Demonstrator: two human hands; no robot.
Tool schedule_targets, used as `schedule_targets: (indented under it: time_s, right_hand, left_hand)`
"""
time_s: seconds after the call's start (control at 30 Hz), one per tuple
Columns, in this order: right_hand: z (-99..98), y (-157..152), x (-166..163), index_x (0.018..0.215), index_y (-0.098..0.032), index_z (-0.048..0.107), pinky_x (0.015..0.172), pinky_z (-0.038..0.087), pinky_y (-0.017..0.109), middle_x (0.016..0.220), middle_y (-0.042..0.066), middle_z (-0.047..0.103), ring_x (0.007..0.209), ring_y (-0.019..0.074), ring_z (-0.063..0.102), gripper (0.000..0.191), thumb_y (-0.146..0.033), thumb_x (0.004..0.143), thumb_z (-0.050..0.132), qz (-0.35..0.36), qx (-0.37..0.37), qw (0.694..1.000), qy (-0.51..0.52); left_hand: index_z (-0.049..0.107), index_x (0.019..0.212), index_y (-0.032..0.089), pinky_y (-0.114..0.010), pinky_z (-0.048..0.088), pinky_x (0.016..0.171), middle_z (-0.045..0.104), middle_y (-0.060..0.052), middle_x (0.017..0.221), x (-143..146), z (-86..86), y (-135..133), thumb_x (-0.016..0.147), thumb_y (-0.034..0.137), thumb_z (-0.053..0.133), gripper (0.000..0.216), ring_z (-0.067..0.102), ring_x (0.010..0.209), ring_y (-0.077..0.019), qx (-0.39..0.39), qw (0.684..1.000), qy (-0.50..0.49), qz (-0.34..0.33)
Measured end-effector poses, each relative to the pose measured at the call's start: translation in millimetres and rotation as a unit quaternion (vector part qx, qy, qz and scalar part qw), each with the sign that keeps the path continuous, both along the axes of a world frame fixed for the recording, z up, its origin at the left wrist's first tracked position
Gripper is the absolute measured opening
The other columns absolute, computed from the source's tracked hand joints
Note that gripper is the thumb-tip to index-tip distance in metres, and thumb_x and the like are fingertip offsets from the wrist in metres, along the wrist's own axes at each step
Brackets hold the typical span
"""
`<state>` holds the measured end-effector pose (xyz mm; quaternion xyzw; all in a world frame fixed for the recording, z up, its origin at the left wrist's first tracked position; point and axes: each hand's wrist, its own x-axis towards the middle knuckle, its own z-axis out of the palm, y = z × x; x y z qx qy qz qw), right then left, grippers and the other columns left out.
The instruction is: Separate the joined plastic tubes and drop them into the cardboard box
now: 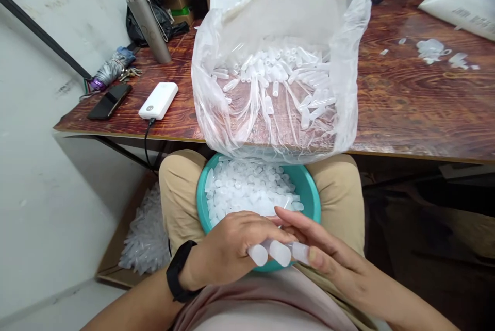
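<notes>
My left hand [234, 241], with a black band at its wrist, is closed around a few translucent white plastic tubes [280, 253]. Their rounded ends point toward me, and their other ends are hidden by the fingers. My right hand [328, 246] meets it from the right, its thumb against the rightmost tube [300, 252] and its fingers stretched behind. Under both hands, a teal basin [312, 194] rests between my legs, filled with many similar small white plastic pieces [247, 186].
On the wooden table [417, 109], an open clear plastic bag [207, 83] holds loose white tubes [270, 65]. A power bank [159, 100], phone [110, 101] and flask [143, 16] stand left. A box of clear pieces [143, 233] is on the floor. Scraps [431, 50] lie right.
</notes>
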<state>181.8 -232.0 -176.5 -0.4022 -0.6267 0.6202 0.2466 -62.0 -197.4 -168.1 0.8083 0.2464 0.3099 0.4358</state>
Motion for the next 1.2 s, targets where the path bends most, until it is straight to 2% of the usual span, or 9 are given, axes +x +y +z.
schedule_targets:
  time_s: [0.17, 0.23, 0.3, 0.37, 0.53, 0.7, 0.9, 1.07, 1.2]
  right_hand:
    - [-7.5, 35, 17, 0.150, -0.027, 0.048, 0.094, 0.060, 0.037, 0.123, 0.009, 0.074, 0.111, 0.0206, 0.073, 0.045, -0.043, 0.109, 0.037, -0.046, 0.147, 0.973, -0.169]
    - [-12.9, 56, 26, 0.136, -0.022, 0.059, 0.087, 0.059, 0.038, 0.115, 0.009, 0.076, 0.102, 0.0228, 0.073, 0.035, -0.034, 0.108, 0.040, -0.027, 0.288, 0.902, -0.319]
    - [-20.1, 72, 30, 0.120, -0.019, 0.067, 0.086, 0.054, 0.041, 0.107, 0.011, 0.076, 0.099, 0.0268, 0.071, 0.027, -0.019, 0.102, 0.047, 0.038, 0.381, 0.824, -0.418]
    - [-28.1, 81, 28, 0.106, -0.018, 0.070, 0.083, 0.049, 0.040, 0.097, 0.011, 0.075, 0.093, 0.0279, 0.069, 0.024, -0.008, 0.093, 0.053, 0.092, 0.408, 0.789, -0.450]
    - [-42.9, 92, 12, 0.085, -0.015, 0.071, 0.075, 0.037, 0.038, 0.080, 0.010, 0.072, 0.080, 0.0263, 0.064, 0.011, -0.008, 0.085, 0.062, 0.145, 0.411, 0.761, -0.480]
    - [-44.2, 96, 9, 0.084, -0.014, 0.072, 0.074, 0.032, 0.038, 0.078, 0.011, 0.072, 0.080, 0.0269, 0.063, 0.011, -0.008, 0.085, 0.062, 0.162, 0.407, 0.748, -0.498]
    - [-38.9, 89, 1, 0.085, -0.014, 0.071, 0.076, 0.036, 0.039, 0.080, 0.012, 0.071, 0.079, 0.0264, 0.062, 0.019, -0.004, 0.088, 0.055, 0.147, 0.390, 0.752, -0.510]
    - [-34.6, 93, 3, 0.091, -0.014, 0.069, 0.076, 0.046, 0.034, 0.091, 0.010, 0.070, 0.080, 0.0216, 0.066, 0.023, 0.002, 0.088, 0.053, 0.097, 0.371, 0.794, -0.471]
    - [-26.1, 94, 19, 0.114, -0.016, 0.069, 0.079, 0.055, 0.028, 0.113, 0.011, 0.067, 0.093, 0.0176, 0.070, 0.024, -0.009, 0.098, 0.053, 0.042, 0.363, 0.853, -0.374]
  left_hand:
    - [0.062, 0.104, 0.021, -0.029, 0.053, 0.078, 0.074, -0.003, 0.102, 1, -5.4, 23, 0.100, 0.033, 0.059, 0.014, 0.070, 0.089, -0.0186, -0.094, 0.975, 0.171, 0.102]
    - [0.059, 0.105, 0.021, -0.029, 0.051, 0.076, 0.072, -0.002, 0.101, 8, -7.1, 36, 0.096, 0.029, 0.062, 0.012, 0.069, 0.088, -0.0193, -0.089, 0.961, 0.222, 0.138]
    - [0.060, 0.104, 0.022, -0.029, 0.051, 0.076, 0.074, -0.002, 0.100, 20, -8.7, 47, 0.094, 0.030, 0.065, 0.014, 0.070, 0.090, -0.0211, -0.072, 0.952, 0.274, 0.115]
    - [0.063, 0.102, 0.021, -0.031, 0.051, 0.075, 0.075, -0.004, 0.098, 36, -11.0, 54, 0.093, 0.041, 0.068, 0.022, 0.073, 0.092, -0.0244, -0.044, 0.936, 0.343, 0.071]
    - [0.069, 0.104, 0.014, -0.038, 0.055, 0.079, 0.078, -0.017, 0.103, 72, -21.3, 64, 0.091, 0.051, 0.069, 0.038, 0.075, 0.100, -0.0360, -0.014, 0.898, 0.438, 0.044]
    - [0.073, 0.094, 0.016, -0.039, 0.056, 0.079, 0.079, -0.017, 0.102, 79, -29.5, 73, 0.088, 0.044, 0.069, 0.029, 0.075, 0.102, -0.0380, -0.024, 0.884, 0.465, 0.041]
    - [0.070, 0.086, 0.020, -0.034, 0.053, 0.071, 0.079, -0.010, 0.090, 70, -31.6, 71, 0.084, 0.041, 0.067, 0.021, 0.076, 0.088, -0.0322, -0.031, 0.896, 0.439, 0.051]
    - [0.066, 0.082, 0.019, -0.033, 0.050, 0.069, 0.076, -0.009, 0.085, 63, -23.5, 71, 0.083, 0.028, 0.063, 0.009, 0.073, 0.081, -0.0280, -0.021, 0.914, 0.397, 0.084]
    - [0.066, 0.089, 0.019, -0.029, 0.050, 0.074, 0.075, -0.004, 0.092, 46, -13.6, 68, 0.089, 0.026, 0.061, 0.008, 0.071, 0.086, -0.0215, -0.024, 0.931, 0.347, 0.110]
